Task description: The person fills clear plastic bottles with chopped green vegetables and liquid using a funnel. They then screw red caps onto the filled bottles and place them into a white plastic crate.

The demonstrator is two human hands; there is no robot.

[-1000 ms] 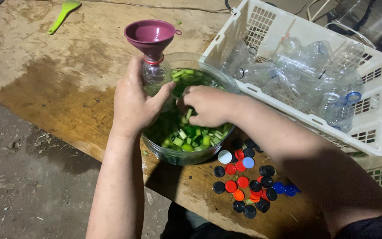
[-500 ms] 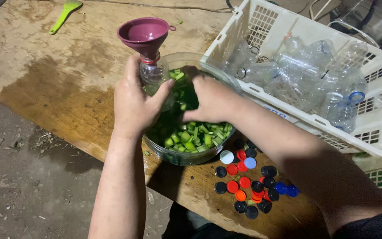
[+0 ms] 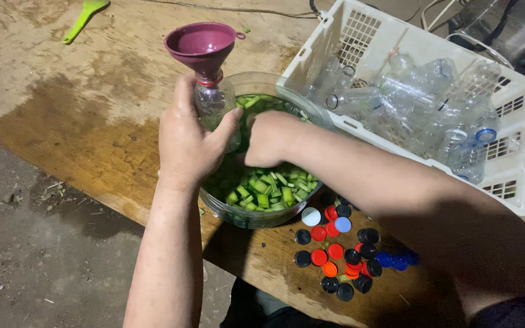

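My left hand (image 3: 188, 143) grips a small clear plastic bottle (image 3: 212, 103) that stands inside a clear glass bowl (image 3: 247, 217). A purple funnel (image 3: 200, 47) sits in the bottle's mouth. The bowl is full of chopped green vegetable pieces (image 3: 270, 191). My right hand (image 3: 273, 138) reaches down into the bowl among the pieces, fingers curled and hidden from view, close beside the bottle.
A white plastic crate (image 3: 505, 109) of empty clear bottles (image 3: 417, 85) stands at the right on the stained wooden table (image 3: 86, 109). Several red, black, blue and white bottle caps (image 3: 338, 249) lie near the front edge. A green scoop (image 3: 83, 18) lies far left.
My right hand shifted from the near side of the bowl toward the bottle and dipped deeper among the pieces. My left hand and the bottle with funnel barely moved.
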